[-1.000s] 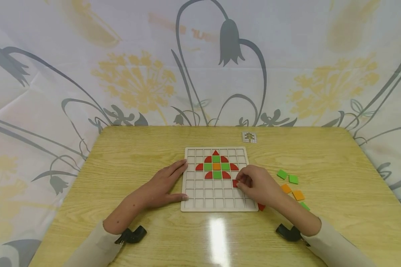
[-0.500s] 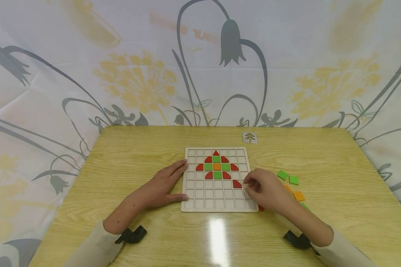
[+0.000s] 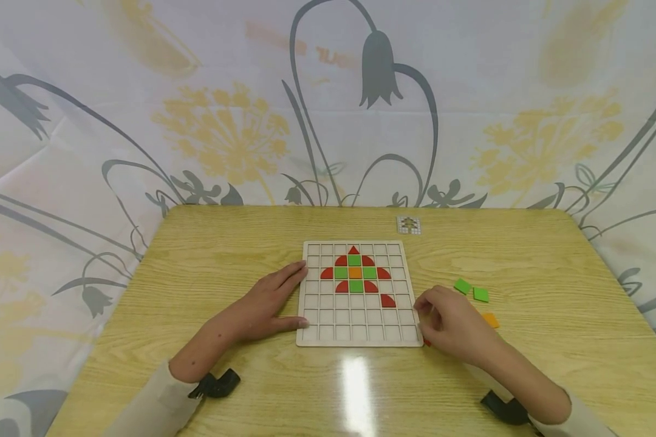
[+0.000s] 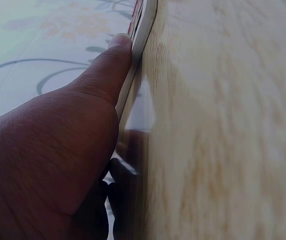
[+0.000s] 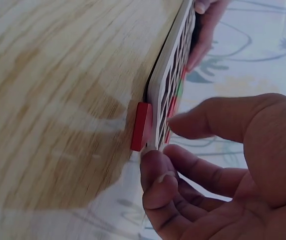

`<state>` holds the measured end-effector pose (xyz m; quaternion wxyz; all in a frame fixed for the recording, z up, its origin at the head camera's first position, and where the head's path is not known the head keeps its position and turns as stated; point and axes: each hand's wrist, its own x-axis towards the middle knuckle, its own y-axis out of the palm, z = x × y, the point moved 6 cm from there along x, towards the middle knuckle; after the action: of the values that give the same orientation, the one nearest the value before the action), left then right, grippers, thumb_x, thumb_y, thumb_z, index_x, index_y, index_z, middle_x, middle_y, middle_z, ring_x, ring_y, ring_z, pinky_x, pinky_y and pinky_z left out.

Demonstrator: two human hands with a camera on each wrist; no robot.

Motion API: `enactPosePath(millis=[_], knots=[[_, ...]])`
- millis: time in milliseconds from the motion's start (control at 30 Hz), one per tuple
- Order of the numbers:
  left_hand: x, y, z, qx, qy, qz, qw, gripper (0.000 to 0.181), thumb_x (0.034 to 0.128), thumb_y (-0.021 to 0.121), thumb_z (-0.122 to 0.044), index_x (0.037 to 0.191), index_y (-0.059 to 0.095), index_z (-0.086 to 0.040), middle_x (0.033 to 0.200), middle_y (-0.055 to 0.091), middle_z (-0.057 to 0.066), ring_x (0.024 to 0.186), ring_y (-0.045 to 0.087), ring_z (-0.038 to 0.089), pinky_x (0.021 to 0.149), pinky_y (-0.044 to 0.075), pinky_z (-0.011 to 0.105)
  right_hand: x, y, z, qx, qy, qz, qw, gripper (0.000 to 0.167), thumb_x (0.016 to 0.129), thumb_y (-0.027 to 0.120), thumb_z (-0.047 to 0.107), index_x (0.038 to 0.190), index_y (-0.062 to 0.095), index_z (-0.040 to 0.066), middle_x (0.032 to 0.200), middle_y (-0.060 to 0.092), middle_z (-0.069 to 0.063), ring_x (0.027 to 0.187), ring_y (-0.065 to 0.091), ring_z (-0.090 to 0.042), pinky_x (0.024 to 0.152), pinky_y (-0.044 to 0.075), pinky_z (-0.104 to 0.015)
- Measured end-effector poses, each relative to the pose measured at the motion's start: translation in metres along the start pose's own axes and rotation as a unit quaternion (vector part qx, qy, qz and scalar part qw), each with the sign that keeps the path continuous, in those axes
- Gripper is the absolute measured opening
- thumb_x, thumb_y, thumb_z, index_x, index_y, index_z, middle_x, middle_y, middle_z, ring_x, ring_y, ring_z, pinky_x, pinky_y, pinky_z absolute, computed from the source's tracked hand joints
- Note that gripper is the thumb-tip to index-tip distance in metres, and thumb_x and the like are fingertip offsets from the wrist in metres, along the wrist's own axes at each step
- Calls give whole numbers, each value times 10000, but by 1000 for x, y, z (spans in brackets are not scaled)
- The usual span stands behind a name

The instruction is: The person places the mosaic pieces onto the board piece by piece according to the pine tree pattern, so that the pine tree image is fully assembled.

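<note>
In the head view a white grid board [image 3: 335, 317] lies on the table. Red, green and orange pieces form a tree-like figure on it, and a red quarter-round piece [image 3: 387, 301] sits lower right. My left hand [image 3: 262, 303] rests against the board's left edge, fingers straight, thumb [image 4: 118, 55] on the rim. Beside the right edge hovers my right hand [image 3: 454, 321], holding nothing; its fingers are loosely curled and thumb and forefinger stand apart. Close to those fingertips, a loose red piece [image 5: 142, 126] lies by the board's edge, mostly covered by the hand in the head view.
Two green squares [image 3: 462, 286] and an orange square [image 3: 490, 320] lie on the table right of the board, partly behind my right hand. A small pattern card [image 3: 409, 225] lies beyond the board. Patterned fabric [image 3: 328, 121] hangs behind the table.
My right hand has let go of the red quarter-round piece on the board and moved right and toward me, past the board's edge. My left hand has stayed in place.
</note>
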<state>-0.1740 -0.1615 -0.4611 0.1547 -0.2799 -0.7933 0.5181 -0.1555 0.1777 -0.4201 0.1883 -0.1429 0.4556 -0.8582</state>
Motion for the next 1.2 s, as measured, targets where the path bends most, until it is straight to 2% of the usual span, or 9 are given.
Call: enactPosePath(millis=[233, 400, 567, 800, 1000, 1200], knots=[[0, -1, -1, -20, 12, -9, 10000, 1025, 984, 694, -593, 1714, 173, -96, 1785, 119, 66, 1618, 214, 308, 1263, 279, 559, -6, 3, -1, -112, 215, 387, 9990, 347, 803, 903, 111, 1064, 677, 75, 921, 579, 31, 671, 470, -31, 641, 480, -237], [1, -1, -1, -13, 18, 1, 10000, 1024, 985, 697, -586, 1713, 173, -92, 1784, 122, 74, 1619, 211, 310, 1263, 277, 562, -9, 3, 1, -136, 170, 549, 9983, 382, 800, 929, 158, 1051, 657, 66, 844, 526, 39, 658, 450, -30, 634, 459, -236], [1, -1, -2, -13, 10, 13, 10000, 1021, 984, 702, -578, 1712, 179, -88, 1783, 127, 76, 1618, 215, 313, 1263, 277, 562, -11, 3, 1, -149, 20, 771, 9969, 365, 784, 931, 127, 1019, 659, 65, 835, 502, 43, 688, 430, -31, 643, 432, -242], [1, -1, -2, 6, 8, 20, 10000, 1023, 981, 711, -572, 1709, 186, -80, 1782, 131, 84, 1615, 223, 317, 1262, 282, 560, -11, 5, 1, -89, -243, 993, 9947, 303, 799, 913, 45, 876, 647, 167, 868, 525, 64, 708, 473, -32, 622, 455, -234], [1, -2, -2, -16, 2, 32, 10000, 1024, 980, 722, -556, 1709, 185, -77, 1780, 136, 89, 1614, 225, 320, 1262, 281, 558, -11, 4, 1, -28, -318, 1051, 9940, 328, 782, 902, -31, 896, 657, 156, 888, 550, 74, 728, 493, -24, 638, 485, -236], [1, -1, -2, 19, 18, 23, 10000, 1031, 978, 726, -554, 1709, 180, -74, 1781, 136, 85, 1612, 230, 318, 1262, 282, 555, -11, 3, 0, -180, -309, 1033, 9940, 340, 782, 916, -3, 890, 652, 182, 852, 542, 85, 756, 472, -49, 647, 456, -247]])
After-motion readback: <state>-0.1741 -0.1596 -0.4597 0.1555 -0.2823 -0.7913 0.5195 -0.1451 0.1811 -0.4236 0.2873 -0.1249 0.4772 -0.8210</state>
